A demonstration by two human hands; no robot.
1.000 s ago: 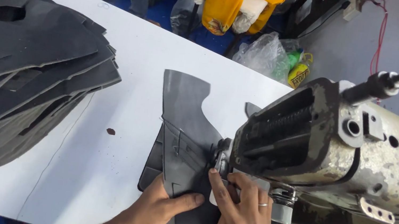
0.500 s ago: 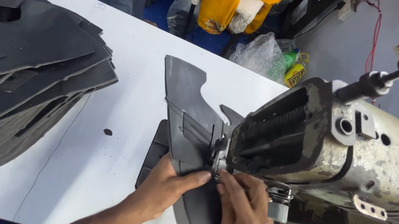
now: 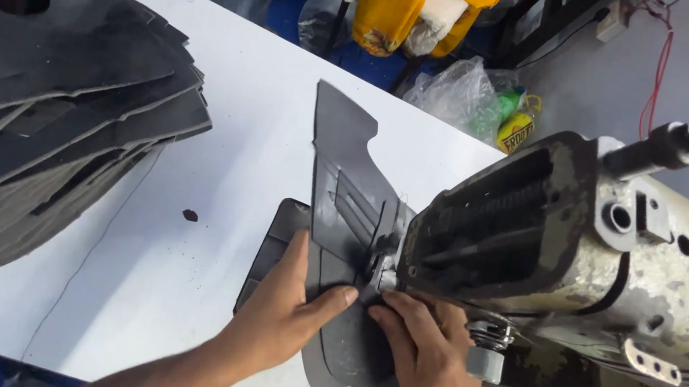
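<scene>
While feeding dark cut panel (image 3: 349, 222) under sewing machine (image 3: 594, 263), I press left hand (image 3: 288, 305) and right hand (image 3: 429, 357) flat, fingers (image 3: 336, 297) open, steadying it; stack of panels (image 3: 33, 104) left of machine.

open table (image 3: 214, 134) left of the hands; sewing machine (image 3: 577, 251) blocks right, seemingly.

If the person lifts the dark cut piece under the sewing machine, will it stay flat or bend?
The dark cut piece would probably bend but not go limp: it lies flat with crisp edges. It looks thin, so likely light. Both the left hand and right hand press on it, which hints that it may slide.
</scene>
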